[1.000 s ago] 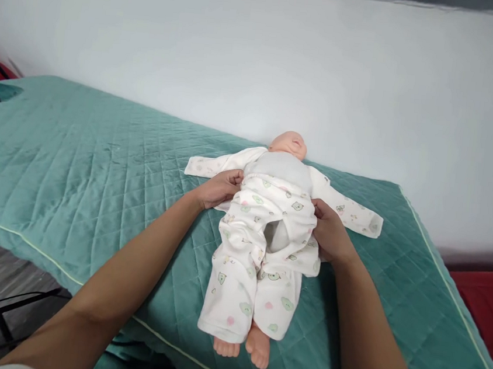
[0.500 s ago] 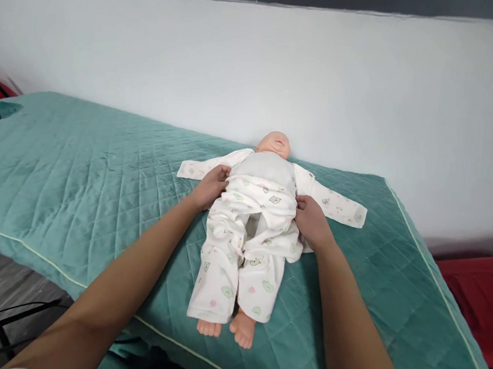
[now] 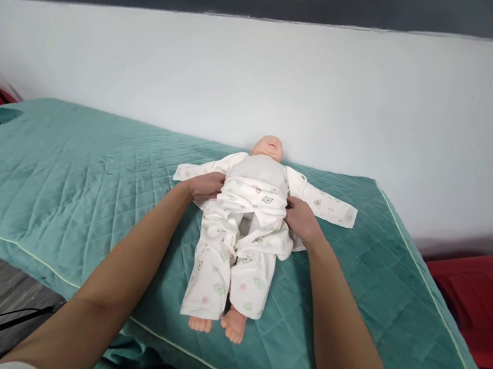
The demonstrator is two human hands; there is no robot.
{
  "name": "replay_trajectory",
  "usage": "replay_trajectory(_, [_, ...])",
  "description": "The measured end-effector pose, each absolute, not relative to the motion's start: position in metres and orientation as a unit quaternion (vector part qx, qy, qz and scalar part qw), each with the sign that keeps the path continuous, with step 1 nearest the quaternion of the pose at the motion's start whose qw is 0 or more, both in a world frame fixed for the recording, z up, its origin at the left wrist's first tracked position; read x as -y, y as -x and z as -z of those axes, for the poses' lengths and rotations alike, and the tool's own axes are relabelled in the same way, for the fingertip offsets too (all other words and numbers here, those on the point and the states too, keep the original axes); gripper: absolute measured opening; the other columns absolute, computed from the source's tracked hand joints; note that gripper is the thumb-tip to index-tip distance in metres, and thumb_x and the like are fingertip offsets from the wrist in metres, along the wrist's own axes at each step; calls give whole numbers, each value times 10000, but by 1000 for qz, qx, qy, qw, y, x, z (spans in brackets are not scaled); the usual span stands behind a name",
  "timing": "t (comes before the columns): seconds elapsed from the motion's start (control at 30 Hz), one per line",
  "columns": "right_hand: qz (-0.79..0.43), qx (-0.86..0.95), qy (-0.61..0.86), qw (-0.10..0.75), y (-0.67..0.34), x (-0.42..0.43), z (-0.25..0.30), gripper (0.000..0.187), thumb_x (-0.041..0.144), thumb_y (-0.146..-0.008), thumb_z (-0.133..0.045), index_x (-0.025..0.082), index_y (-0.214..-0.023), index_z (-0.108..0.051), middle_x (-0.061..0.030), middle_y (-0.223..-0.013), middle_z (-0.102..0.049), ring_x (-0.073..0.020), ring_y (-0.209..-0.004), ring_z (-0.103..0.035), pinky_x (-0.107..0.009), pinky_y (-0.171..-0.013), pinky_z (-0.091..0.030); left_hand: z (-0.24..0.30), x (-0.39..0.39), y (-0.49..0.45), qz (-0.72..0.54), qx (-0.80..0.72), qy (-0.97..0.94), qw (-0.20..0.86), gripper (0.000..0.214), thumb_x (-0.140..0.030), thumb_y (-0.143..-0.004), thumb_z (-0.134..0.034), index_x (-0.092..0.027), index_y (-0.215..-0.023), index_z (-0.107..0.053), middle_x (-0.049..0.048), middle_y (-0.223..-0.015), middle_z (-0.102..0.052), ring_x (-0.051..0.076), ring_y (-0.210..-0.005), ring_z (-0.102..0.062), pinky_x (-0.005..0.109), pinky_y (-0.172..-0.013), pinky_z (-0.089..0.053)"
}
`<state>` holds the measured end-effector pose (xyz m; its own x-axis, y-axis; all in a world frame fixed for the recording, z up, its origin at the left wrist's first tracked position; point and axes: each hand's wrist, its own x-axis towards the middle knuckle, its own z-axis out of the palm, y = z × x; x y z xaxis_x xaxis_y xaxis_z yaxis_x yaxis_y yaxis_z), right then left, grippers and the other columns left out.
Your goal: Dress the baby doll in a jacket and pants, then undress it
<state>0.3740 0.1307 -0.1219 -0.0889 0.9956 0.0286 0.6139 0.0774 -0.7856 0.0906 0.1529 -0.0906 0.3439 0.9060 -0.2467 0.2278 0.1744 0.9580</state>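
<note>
Trousers [image 3: 249, 244] (on doll [image 3: 260, 168]) — left hand [image 3: 207, 186], right hand [image 3: 302, 220] touching waist sides.

Bare left forearm [image 3: 120, 274] is pointed at roughly 1 o'clock, bare right forearm [image 3: 343, 312] at 11ish; bare left hand [image 3: 207, 186] is turned toward 3, bare right hand [image 3: 302, 220] toward 10, fingertips mostly hidden.

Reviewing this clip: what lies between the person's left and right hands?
The head view shows the waist of the white patterned trousers on the doll between the left hand and the right hand.
</note>
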Motion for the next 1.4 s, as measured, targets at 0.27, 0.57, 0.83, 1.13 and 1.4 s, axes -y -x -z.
replay_trajectory(0.27, [-389,667,537,341,-377,-130,123,344,249,-688,-621,177,-996,-756,-41,-965,-785,-252,-896,-663,-296,-731,-501,113,-165,-79,-289,-420,-553,659,221,-104,-646,-760,-123,-854,-685,25,-735,-720,207,-877,-683,305,-829,-542])
replay_trajectory(0.57, [-460,613,500,403,-367,-116,114,354,259,-723,-701,211,-1068,-757,-46,-1055,-789,-277,-993,-693,-389,-898,-549,118,-168,-79,-295,-385,-522,701,424,-39,-506,-735,-153,-912,-684,55,-883,-761,271,-948,-704,332,-783,-576])
replay_trajectory(0.83, [-440,626,499,406,-366,-116,114,374,248,-764,-692,240,-1132,-752,-39,-1178,-761,-272,-1113,-671,-427,-1008,-510,114,-160,-88,-382,-361,-535,661,335,-48,-482,-670,-162,-797,-688,69,-845,-752,340,-1021,-687,397,-819,-572])
replay_trajectory(1.13, [-451,611,478,441,-365,-117,116,342,249,-746,-716,242,-1085,-764,-30,-1089,-783,-275,-1109,-677,-430,-970,-538,109,-150,-98,-413,-353,-552,632,345,-79,-526,-704,-159,-861,-704,68,-825,-751,326,-989,-696,394,-814,-560])
replay_trajectory(1.4, [-494,565,467,468,-363,-117,116,342,266,-713,-719,228,-1049,-765,-33,-1061,-790,-263,-1073,-691,-414,-925,-555,107,-147,-100,-428,-375,-564,598,293,-137,-573,-767,-154,-860,-716,67,-806,-750,331,-1009,-695,402,-840,-556])
